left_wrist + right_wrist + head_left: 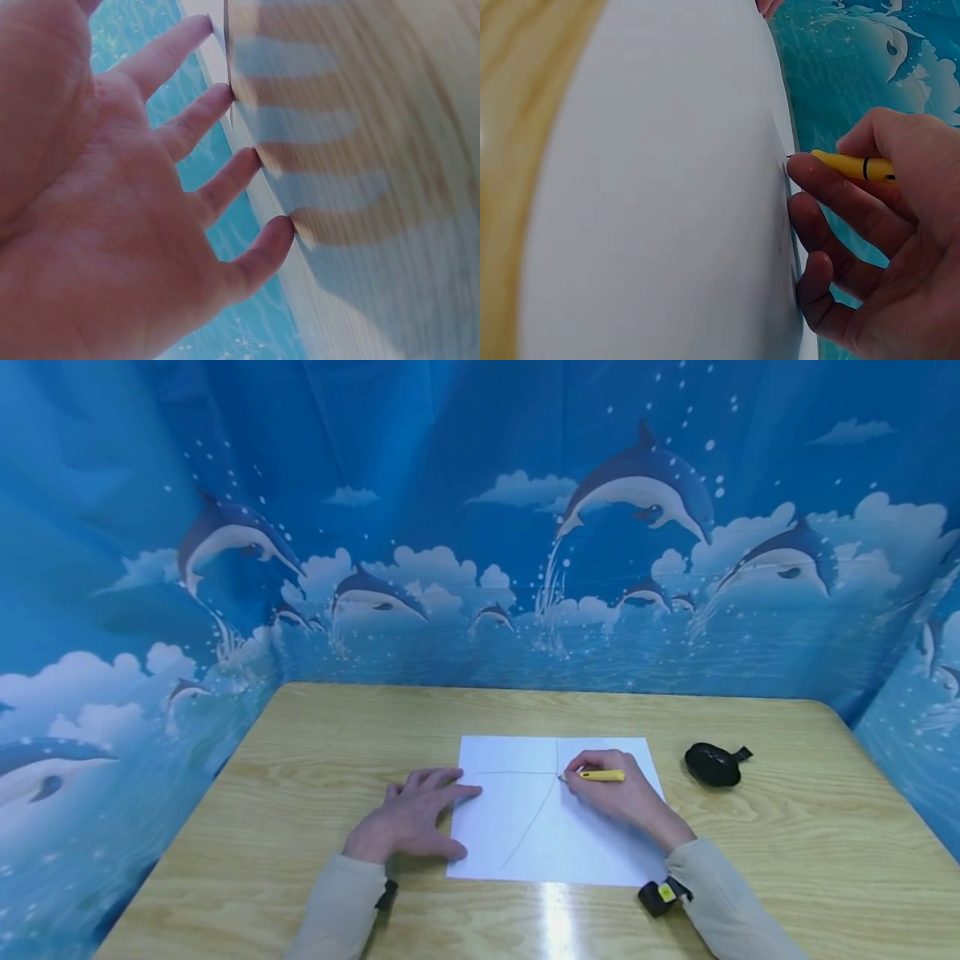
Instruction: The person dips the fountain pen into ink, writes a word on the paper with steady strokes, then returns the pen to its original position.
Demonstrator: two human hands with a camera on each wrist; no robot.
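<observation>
As we look down at the table (360, 718), the yellow pen (604, 775) sits pinched between the thumb and fingers of our right hand (622, 792), over the upper right part of the white paper (506, 806). Its long axis runs sideways, tip to the left, blunt end to the right. That tip stands where the drawn lines (517, 772) meet; whether it touches the sheet we cannot tell. One line runs left from there, one up, one slants down toward us. Our left hand (412, 817) holds nothing, its fingers spread apart at the sheet's left edge, so our right is much the nearer to the meeting point.
</observation>
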